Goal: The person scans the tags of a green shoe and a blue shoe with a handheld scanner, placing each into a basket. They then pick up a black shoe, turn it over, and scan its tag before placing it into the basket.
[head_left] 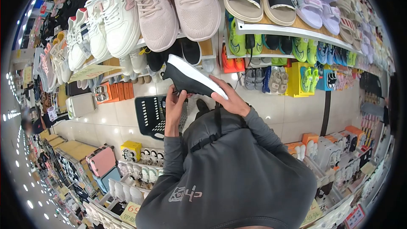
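Observation:
A black sneaker with a thick white sole is held up in front of my body, tipped on its side with the sole facing up and away. My left hand pinches the sneaker near its opening, fingers closed. Around the toe end wraps my right hand, its fingers along the white sole. Just beyond the sneaker, dark shoes stand on a lower shelf under pale pink sneakers.
A black shopping basket stands on the tiled floor to my left. Ahead, shelves hold white sneakers, beige sandals and green shoes. A pink suitcase and more shoe racks are behind me.

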`<state>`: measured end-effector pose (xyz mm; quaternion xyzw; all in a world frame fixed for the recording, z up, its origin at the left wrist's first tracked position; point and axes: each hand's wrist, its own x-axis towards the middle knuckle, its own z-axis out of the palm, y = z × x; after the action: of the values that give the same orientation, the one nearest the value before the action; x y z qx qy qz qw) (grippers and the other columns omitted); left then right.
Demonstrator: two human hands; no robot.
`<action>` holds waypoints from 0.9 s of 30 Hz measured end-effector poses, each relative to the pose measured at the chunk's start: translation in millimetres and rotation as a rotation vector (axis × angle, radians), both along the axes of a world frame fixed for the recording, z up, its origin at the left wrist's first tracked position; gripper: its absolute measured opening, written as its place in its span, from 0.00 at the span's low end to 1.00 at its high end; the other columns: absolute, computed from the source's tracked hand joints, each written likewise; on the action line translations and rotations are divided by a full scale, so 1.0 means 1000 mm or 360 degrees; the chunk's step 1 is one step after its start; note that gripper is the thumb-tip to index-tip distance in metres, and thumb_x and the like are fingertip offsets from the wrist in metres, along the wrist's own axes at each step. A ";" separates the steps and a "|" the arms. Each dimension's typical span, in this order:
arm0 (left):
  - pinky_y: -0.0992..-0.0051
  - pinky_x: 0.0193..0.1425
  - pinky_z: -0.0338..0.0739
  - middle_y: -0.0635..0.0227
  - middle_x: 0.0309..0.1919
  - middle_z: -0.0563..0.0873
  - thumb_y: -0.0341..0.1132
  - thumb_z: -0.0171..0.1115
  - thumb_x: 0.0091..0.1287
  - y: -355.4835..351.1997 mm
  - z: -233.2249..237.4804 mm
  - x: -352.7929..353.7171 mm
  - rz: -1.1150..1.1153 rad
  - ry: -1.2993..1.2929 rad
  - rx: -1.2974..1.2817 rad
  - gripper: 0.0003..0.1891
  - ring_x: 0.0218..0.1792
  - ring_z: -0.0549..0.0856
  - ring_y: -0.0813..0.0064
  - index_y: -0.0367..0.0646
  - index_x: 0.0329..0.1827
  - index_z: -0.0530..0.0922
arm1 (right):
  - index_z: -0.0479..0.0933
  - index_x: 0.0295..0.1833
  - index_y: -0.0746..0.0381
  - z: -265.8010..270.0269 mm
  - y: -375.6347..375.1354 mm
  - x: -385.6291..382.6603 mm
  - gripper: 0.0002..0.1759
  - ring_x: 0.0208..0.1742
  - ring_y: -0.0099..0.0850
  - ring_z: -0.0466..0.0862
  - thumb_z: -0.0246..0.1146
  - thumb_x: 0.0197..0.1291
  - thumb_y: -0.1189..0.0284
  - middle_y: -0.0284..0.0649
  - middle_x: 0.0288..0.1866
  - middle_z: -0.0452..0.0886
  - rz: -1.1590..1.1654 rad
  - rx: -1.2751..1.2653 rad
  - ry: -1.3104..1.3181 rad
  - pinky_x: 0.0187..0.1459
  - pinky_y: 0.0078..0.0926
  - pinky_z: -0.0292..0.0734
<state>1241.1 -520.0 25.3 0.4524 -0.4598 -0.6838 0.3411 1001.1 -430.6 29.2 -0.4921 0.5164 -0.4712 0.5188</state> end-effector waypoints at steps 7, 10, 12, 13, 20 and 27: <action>0.70 0.59 0.83 0.63 0.59 0.82 0.29 0.60 0.81 0.000 0.012 -0.006 0.0003 -0.0026 -0.0111 0.21 0.49 0.86 0.76 0.36 0.73 0.67 | 0.58 0.84 0.68 -0.005 0.004 0.002 0.40 0.81 0.40 0.68 0.62 0.78 0.58 0.53 0.80 0.69 -0.0003 0.0094 -0.0173 0.79 0.35 0.60; 0.76 0.56 0.78 0.69 0.47 0.85 0.33 0.59 0.83 0.000 0.017 -0.012 0.0050 -0.0091 -0.0151 0.20 0.45 0.82 0.80 0.39 0.73 0.67 | 0.58 0.84 0.69 -0.004 0.004 0.002 0.41 0.80 0.39 0.69 0.64 0.77 0.58 0.53 0.79 0.70 0.0029 0.0158 -0.0189 0.79 0.34 0.61; 0.77 0.55 0.78 0.68 0.48 0.86 0.34 0.59 0.83 -0.002 0.017 -0.012 0.0067 -0.0176 -0.0156 0.20 0.45 0.82 0.81 0.39 0.73 0.67 | 0.58 0.83 0.69 -0.007 0.005 0.003 0.41 0.79 0.39 0.71 0.65 0.76 0.58 0.53 0.78 0.71 0.0069 0.0216 -0.0159 0.78 0.34 0.62; 0.77 0.55 0.77 0.68 0.48 0.86 0.34 0.59 0.83 -0.003 0.017 -0.012 0.0073 -0.0217 -0.0160 0.20 0.45 0.82 0.81 0.39 0.73 0.67 | 0.58 0.83 0.69 -0.009 0.006 0.004 0.42 0.78 0.39 0.71 0.65 0.76 0.58 0.53 0.78 0.72 0.0067 0.0204 -0.0140 0.78 0.34 0.63; 0.78 0.52 0.78 0.69 0.48 0.86 0.34 0.61 0.82 -0.015 0.015 -0.018 -0.0002 -0.0283 -0.0272 0.21 0.45 0.83 0.82 0.41 0.73 0.69 | 0.61 0.80 0.71 -0.009 0.009 0.001 0.41 0.75 0.39 0.74 0.67 0.75 0.57 0.55 0.75 0.74 0.0066 0.0216 -0.0100 0.75 0.34 0.66; 0.79 0.49 0.78 0.69 0.48 0.86 0.34 0.63 0.81 -0.021 0.017 -0.030 -0.0084 -0.0379 -0.0344 0.21 0.43 0.83 0.83 0.39 0.72 0.70 | 0.67 0.74 0.74 -0.021 0.014 -0.003 0.40 0.67 0.43 0.79 0.70 0.72 0.54 0.56 0.65 0.77 -0.0111 0.0085 0.0042 0.69 0.36 0.71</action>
<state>1211.2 -540.5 42.2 0.4787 -0.5795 -0.5807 0.3126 998.4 -416.6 8.2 -0.4659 0.5525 -0.4686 0.5081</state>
